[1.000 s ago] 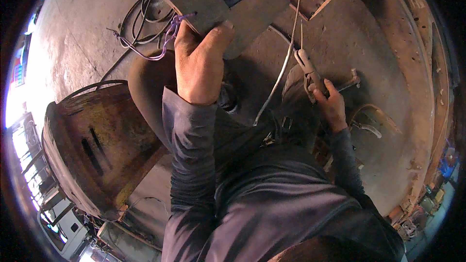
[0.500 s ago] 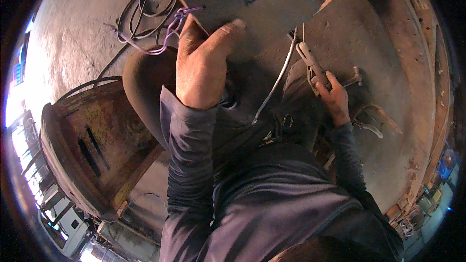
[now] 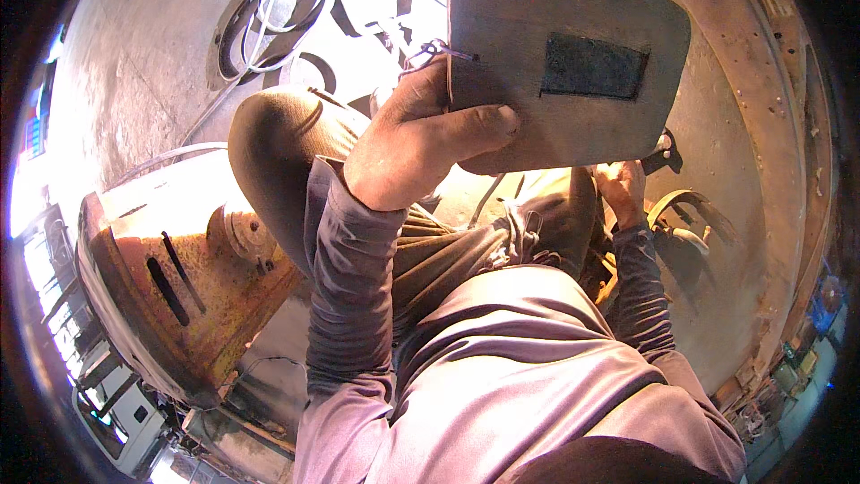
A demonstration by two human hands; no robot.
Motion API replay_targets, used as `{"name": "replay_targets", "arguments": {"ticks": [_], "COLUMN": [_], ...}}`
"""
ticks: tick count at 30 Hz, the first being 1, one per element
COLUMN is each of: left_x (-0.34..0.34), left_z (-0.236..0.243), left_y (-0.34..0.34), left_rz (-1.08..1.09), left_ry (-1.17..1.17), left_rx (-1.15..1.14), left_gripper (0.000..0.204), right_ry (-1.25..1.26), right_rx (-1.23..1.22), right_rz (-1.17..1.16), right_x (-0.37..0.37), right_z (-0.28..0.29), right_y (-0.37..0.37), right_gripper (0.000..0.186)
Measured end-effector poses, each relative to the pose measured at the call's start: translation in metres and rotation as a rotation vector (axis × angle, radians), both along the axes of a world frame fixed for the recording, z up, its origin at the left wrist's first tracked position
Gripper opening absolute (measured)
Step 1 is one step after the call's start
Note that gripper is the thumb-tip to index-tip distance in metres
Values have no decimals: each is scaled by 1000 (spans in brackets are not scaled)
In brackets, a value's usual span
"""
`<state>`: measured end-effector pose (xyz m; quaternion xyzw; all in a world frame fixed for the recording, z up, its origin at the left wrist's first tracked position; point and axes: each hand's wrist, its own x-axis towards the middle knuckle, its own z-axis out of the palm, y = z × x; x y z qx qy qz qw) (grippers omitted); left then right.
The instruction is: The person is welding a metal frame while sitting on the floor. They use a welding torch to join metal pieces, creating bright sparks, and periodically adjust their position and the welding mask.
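Observation:
My left hand grips a welding hand shield by its left edge, the thumb lying across the near face. A dark rectangular window is set in this flat, brownish-grey shield. Thin cord is knotted at its left edge, beside my fingers. Below the shield's lower right edge, my right hand shows only in part, fingers bent. The welding electrode holder it gripped in the earlier frame is now behind the shield, as is the electrode's tip. Strong white light shines out around the shield.
A rusty yellow-brown metal part with slots stands at my left. Coiled cable lies on the floor at the upper left. A hammer-like head and a curved strap or hose lie right of my right hand. Wooden boards line the far right.
The shield has moved right and nearer, covering the electrode holder and part of my right hand. Bright light has appeared behind it, lighting my legs, shirt and the floor.

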<state>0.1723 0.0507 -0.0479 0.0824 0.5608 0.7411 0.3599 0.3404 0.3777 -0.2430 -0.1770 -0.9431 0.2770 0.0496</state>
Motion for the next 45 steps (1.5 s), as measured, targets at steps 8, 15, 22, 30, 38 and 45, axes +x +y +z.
{"name": "replay_targets", "arguments": {"ticks": [8,15,22,30,38,45], "left_x": [2,1,1,-11,-8,-4], "left_z": [6,11,7,-6,-1,-2], "left_y": [4,5,5,4,9,7], "left_rz": [-26,-7,117,524,628,497], "left_ry": [82,41,21,66,40,131], "left_rx": [-27,-61,-9,187,165,115], "left_gripper": [30,31,21,19,26,26], "right_ry": [-250,-214,-179,-222,-200,-219], "right_rx": [96,13,-22,44,79,81], "right_rz": [-56,-43,12,51,18,2], "right_x": [-9,-17,-18,-17,-20,-17], "right_z": [4,26,39,21,19,13], "right_y": [3,-12,-18,-17,-20,-16], "right_gripper": [31,33,52,57,56,59]}}
